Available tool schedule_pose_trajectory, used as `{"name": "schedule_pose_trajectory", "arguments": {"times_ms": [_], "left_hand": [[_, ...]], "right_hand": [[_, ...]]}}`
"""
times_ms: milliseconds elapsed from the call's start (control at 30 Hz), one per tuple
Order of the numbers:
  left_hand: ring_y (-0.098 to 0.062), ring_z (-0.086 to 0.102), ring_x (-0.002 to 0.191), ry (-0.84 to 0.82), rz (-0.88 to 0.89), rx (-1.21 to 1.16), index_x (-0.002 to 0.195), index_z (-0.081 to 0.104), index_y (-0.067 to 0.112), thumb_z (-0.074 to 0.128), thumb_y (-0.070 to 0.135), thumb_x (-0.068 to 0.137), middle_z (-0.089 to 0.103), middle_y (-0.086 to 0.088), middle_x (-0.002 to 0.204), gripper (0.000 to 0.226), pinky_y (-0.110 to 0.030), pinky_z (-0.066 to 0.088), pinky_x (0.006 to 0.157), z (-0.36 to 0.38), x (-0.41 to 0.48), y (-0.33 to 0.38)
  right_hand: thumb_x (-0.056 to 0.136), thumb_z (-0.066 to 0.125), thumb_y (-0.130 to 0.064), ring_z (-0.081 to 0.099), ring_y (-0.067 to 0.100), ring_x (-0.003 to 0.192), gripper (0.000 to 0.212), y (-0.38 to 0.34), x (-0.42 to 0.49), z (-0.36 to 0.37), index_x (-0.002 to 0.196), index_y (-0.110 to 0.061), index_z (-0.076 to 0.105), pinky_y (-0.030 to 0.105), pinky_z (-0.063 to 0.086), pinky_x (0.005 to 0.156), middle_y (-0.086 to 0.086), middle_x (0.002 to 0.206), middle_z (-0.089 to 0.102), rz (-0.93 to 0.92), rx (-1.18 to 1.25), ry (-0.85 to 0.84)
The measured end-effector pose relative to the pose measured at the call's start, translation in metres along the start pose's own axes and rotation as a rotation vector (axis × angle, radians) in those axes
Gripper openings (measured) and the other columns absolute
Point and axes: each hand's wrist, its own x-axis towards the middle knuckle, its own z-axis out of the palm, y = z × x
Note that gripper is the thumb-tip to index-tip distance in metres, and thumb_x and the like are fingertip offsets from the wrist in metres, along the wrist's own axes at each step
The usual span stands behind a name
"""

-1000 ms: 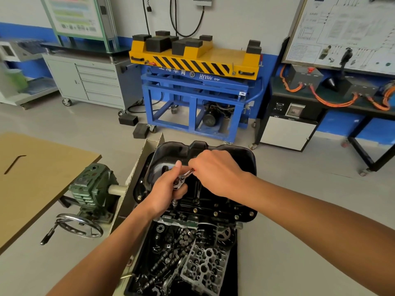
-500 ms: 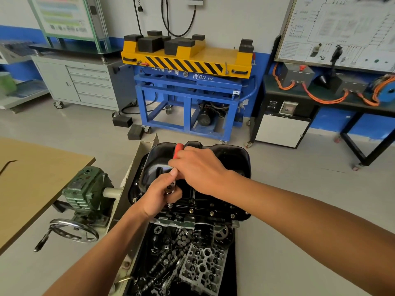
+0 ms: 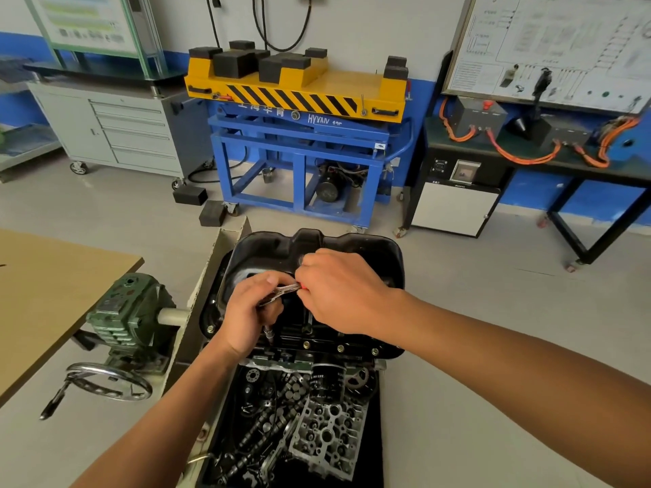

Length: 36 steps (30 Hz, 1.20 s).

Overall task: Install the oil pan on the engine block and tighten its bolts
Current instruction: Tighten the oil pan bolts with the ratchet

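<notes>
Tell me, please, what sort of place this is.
Probably an automotive training workshop: an engine's oil pan, a yellow-and-blue lift table, and a wiring-diagram board with orange cables.

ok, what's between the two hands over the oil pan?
Head view: a ratchet wrench bridges them. The left hand grips its head end and the right hand grips the handle, above the oil pan.

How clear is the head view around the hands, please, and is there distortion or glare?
Head view: wide-angle distortion tilts the whiteboard frame at the right edge; the ratchet between left hand and right hand is motion-blurred; the oil pan shows soft glare inside.
</notes>
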Motion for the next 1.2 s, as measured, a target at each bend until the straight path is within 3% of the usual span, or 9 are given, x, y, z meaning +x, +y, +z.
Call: {"name": "schedule_pose_trajectory", "arguments": {"times_ms": [167,300,500,600,667,800,900,1033,1200], "left_hand": [[-0.022,0.029,0.049,0.077,0.028,0.039,0.087,0.062,-0.014,0.053,0.038,0.087,0.039,-0.013,0.052,0.053,-0.038,0.017,0.052,0.001,0.002,-0.003],[-0.029,0.045,0.062,0.066,0.005,0.098,0.07,0.07,0.013,0.051,0.056,0.087,0.059,-0.012,0.064,0.05,-0.034,0.036,0.059,0.004,0.004,-0.003],[-0.007,0.051,0.058,0.074,-0.026,0.081,0.065,0.067,0.029,0.035,0.06,0.098,0.056,0.01,0.06,0.056,-0.031,0.037,0.065,0.001,0.002,-0.003],[-0.009,0.061,0.069,0.091,-0.046,0.03,0.071,0.071,0.023,0.038,0.065,0.095,0.063,0.005,0.069,0.059,-0.025,0.048,0.068,-0.002,-0.001,-0.003],[-0.007,0.066,0.075,0.084,-0.045,0.021,0.076,0.076,0.026,0.033,0.061,0.097,0.069,0.005,0.074,0.06,-0.019,0.052,0.069,-0.001,-0.004,-0.004],[-0.01,0.065,0.07,0.088,-0.064,0.006,0.069,0.073,0.025,0.031,0.061,0.095,0.067,0.002,0.067,0.062,-0.019,0.051,0.062,0.006,-0.01,-0.005],[-0.025,0.038,0.054,0.098,-0.062,0.004,0.058,0.05,0.015,0.035,0.073,0.087,0.042,-0.01,0.054,0.067,-0.026,0.033,0.054,0.006,-0.01,-0.003],[-0.012,0.02,0.047,0.023,-0.062,0.014,0.056,0.031,0.012,0.042,0.088,0.08,0.028,0.003,0.048,0.08,-0.021,0.027,0.05,0.003,-0.007,-0.005],[-0.021,0.031,0.061,-0.071,-0.076,-0.064,0.085,0.067,0.013,0.044,0.09,0.078,0.038,-0.006,0.064,0.081,-0.032,0.031,0.062,0.001,-0.008,-0.001]], "right_hand": [[0.095,0.055,-0.03,0.053,0.024,0.065,0.026,-0.012,-0.007,-0.004,0.072,-0.02,0.051,0.039,0.048,0.061,-0.002,0.067,0.049,0.037,0.141,-0.05],[0.092,0.06,-0.035,0.049,0.015,0.048,0.047,-0.021,-0.001,-0.001,0.051,-0.02,0.045,0.036,0.052,0.059,-0.005,0.046,0.044,0.121,0.244,-0.083],[0.09,0.063,-0.034,0.048,0.007,0.046,0.045,-0.036,0.014,0.009,0.05,-0.018,0.053,0.027,0.038,0.049,-0.006,0.046,0.049,0.226,0.457,-0.178],[0.09,0.066,-0.031,0.054,0.003,0.056,0.015,-0.038,0.018,0.006,0.077,-0.025,0.063,0.023,0.043,0.056,-0.011,0.059,0.054,0.214,0.553,-0.192],[0.091,0.065,-0.029,0.059,0.008,0.065,0.016,-0.039,0.021,0.003,0.103,-0.019,0.064,0.03,0.05,0.062,-0.009,0.07,0.057,0.185,0.486,-0.213],[0.092,0.061,-0.018,0.055,0.018,0.067,0.008,-0.041,0.024,-0.005,0.1,-0.017,0.06,0.03,0.035,0.049,-0.004,0.075,0.052,0.056,0.164,-0.276],[0.092,0.058,-0.007,0.041,0.015,0.06,0.013,-0.042,0.025,-0.018,0.102,-0.015,0.062,0.03,0.027,0.051,-0.003,0.074,0.04,-0.038,-0.013,-0.274],[0.092,0.053,-0.004,0.042,0.017,0.06,0.016,-0.046,0.029,-0.025,0.096,-0.009,0.067,0.035,0.035,0.059,-0.001,0.075,0.043,-0.093,-0.12,-0.272],[0.096,0.049,-0.009,0.058,0.02,0.077,0.024,-0.052,0.027,-0.018,0.086,-0.011,0.071,0.033,0.033,0.062,-0.002,0.086,0.06,-0.142,-0.176,-0.221]]}}
